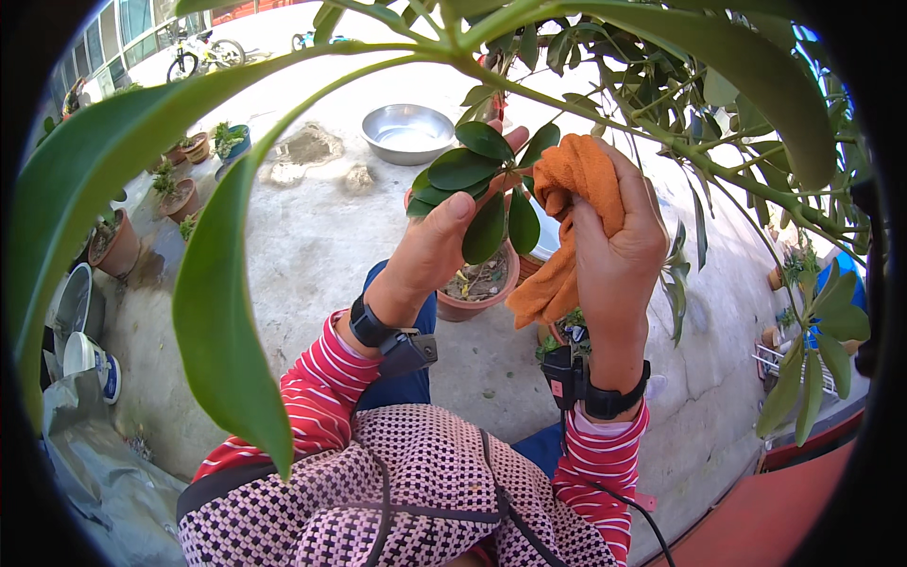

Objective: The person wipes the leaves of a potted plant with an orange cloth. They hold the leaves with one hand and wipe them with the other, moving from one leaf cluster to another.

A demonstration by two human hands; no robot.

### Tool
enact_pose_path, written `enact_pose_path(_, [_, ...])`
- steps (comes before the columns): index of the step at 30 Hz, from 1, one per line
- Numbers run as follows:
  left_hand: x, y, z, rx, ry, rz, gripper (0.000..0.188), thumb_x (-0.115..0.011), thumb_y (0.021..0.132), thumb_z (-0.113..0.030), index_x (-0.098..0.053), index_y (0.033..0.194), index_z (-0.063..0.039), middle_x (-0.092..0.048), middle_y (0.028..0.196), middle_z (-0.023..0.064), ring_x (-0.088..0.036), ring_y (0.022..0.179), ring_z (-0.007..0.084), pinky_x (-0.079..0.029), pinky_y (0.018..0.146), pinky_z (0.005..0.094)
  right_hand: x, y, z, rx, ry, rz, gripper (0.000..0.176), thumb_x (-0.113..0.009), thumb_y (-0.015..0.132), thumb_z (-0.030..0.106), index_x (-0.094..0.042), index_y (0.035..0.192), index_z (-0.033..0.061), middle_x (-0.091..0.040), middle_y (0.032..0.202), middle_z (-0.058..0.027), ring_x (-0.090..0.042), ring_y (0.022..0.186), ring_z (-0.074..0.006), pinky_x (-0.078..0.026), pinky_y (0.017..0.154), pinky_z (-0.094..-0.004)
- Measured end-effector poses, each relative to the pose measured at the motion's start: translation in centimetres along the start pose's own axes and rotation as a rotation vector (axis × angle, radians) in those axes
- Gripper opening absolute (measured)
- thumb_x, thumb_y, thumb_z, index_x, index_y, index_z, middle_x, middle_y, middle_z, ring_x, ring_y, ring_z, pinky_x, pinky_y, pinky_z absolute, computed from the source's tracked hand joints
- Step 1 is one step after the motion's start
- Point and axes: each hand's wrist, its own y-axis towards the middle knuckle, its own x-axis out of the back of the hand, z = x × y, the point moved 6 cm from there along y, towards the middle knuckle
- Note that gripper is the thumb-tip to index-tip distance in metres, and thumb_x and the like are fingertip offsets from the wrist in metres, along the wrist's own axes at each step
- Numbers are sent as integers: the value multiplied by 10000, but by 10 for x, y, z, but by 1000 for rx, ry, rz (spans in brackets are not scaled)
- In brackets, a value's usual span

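Observation:
My left hand [429, 248] cups a whorl of dark green umbrella-plant leaves [464, 169]. Its thumb lies by the leaves on the near side, while its fingers show behind them. An orange cloth [549, 283] is bunched in my right hand [623, 234], just right of the whorl. Part of the cloth hangs below the hand, and its upper fold is close to the leaf centre. Below the leaves stands a terracotta pot [473, 308] with soil and dry bits in it. Both wrists wear black straps with small devices.
Large leaves [227, 305] and a branch [567, 106] arch close before me. A metal basin [407, 150] stands on the concrete floor [312, 241] ahead. Left are potted plants [117, 248], a white bucket [88, 361] and plastic sheeting [106, 461]. A red surface [772, 503] lies lower right.

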Motion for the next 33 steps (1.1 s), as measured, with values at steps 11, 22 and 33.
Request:
enact_pose_path(11, [-4,0,-12,-84,159,-102,671,-528,1007,-124,-250,1591,57,-438,1571,209,-429,1453,261,-304,1229,406,-1,-2,20,44,89,130,581,-673,779,-98,-637,1338,57,-645,1083,-147,-677,966,-323,-547,858,-382])
enact_pose_path(22, [-24,-25,7,-14,492,-13,1136,-512,905,-799,-212,1613,37,-417,1564,170,-445,1413,226,-352,1162,350,-17,-32,30,47,96,263,558,-770,758,-7,-640,1291,96,-599,1060,-121,-670,934,-340,-554,779,-403])
enact_pose_path(33, [-27,-32,18,56,327,-26,1208,-580,869,-791,-129,1623,37,-337,1607,152,-397,1434,217,-322,1190,373,-20,-41,33,49,109,205,517,-742,775,9,-645,1276,88,-592,1007,-117,-658,892,-332,-542,761,-419])
